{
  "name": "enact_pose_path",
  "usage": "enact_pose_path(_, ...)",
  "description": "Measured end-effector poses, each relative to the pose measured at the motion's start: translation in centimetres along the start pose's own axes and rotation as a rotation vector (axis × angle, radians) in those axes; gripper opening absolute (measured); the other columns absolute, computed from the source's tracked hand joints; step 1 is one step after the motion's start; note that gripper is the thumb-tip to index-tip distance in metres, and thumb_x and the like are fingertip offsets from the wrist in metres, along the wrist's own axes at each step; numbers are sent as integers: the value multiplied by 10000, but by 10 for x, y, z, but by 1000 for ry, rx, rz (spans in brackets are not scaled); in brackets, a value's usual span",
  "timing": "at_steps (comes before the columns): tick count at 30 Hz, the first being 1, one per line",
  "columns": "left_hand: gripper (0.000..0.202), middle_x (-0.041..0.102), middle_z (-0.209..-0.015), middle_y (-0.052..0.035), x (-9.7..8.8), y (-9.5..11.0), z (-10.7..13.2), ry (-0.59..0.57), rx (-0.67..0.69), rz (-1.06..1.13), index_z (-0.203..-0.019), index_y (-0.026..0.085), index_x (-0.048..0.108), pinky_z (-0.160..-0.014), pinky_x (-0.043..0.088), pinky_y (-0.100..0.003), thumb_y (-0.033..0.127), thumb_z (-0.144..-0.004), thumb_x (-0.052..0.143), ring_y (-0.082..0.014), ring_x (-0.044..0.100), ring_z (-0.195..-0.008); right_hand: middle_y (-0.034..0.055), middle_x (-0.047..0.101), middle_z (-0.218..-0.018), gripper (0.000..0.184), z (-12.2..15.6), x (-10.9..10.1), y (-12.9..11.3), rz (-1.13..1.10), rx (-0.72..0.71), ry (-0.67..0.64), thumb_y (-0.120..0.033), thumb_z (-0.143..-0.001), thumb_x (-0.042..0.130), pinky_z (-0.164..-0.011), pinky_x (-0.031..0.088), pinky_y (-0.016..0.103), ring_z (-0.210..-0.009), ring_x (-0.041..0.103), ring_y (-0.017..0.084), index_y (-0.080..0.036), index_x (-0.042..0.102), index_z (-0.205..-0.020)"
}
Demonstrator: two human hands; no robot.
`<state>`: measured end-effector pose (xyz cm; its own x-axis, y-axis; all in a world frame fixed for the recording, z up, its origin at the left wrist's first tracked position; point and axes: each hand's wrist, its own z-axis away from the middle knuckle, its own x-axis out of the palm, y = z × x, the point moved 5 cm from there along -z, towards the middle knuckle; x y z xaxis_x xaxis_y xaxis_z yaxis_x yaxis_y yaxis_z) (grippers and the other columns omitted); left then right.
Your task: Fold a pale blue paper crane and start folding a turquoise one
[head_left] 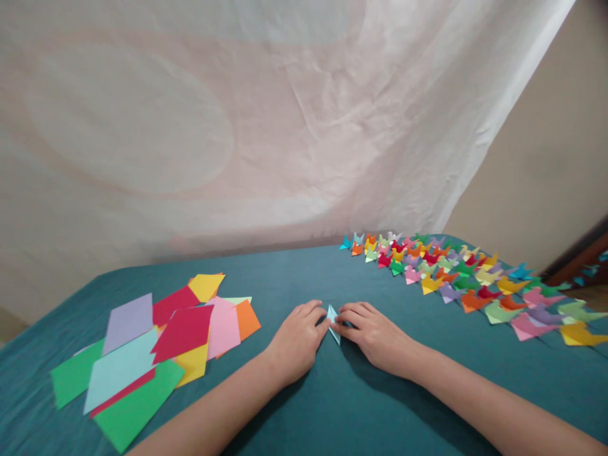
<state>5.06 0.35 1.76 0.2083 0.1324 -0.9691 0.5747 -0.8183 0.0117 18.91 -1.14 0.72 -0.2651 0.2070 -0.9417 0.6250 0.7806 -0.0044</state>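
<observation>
A small light-blue folded paper (333, 322), narrow and pointed at both ends, lies on the teal cloth between my hands. My left hand (299, 335) rests at its left side, fingers bent, with the thumb tip pressed to the paper's edge. From the right, my right hand (373, 332) holds the paper with curled fingers, their tips lying over its middle. Parts of the paper are hidden under the fingertips.
Loose coloured sheets (128, 380) lie overlapping on the left. Rows of folded paper birds (446, 272) in many colours stand on the right. A pale curtain (237, 126) hangs behind the cloth-covered table (285, 272).
</observation>
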Motion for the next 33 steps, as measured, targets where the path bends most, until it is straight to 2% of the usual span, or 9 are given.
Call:
enact_pose_path(7,319,554,-1166,-116,-2,0,0,-5,-22,18,-1162,156,559,-994,386,-437,119,-868,441,-257,415,-1216,122,573,-1121,367,0,-10,-5,-17,-5,-61,-79,-860,475,-924,366,410,-1124,443,238,-190,559,-1199)
enact_pose_path(21,349,546,-1171,-113,-1,-4,0,-45,-48,24,-1182,187,563,-994,374,-451,119,-851,475,-277,396,-1224,126,483,-1316,484,2,-30,-9,-85,-28,-273,-96,-797,496,-986,284,443,-1204,402,255,-247,537,-1254)
enact_pose_path(28,359,540,-1178,-111,-2,-4,1,-45,-53,32,-1191,198,556,-995,368,-463,122,-849,478,-285,387,-1231,114,478,-1326,453,0,-35,-9,-103,-54,-302,-110,-795,504,-975,298,433,-1180,420,256,-272,576,-1211)
enact_pose_path(33,355,541,-1173,-110,-1,-6,1,-32,-44,46,-1184,197,562,-998,369,-454,116,-851,467,-277,393,-1226,96,477,-1337,469,2,-33,-7,-135,-38,-278,-95,-787,498,-971,305,427,-1190,420,247,-296,583,-1202)
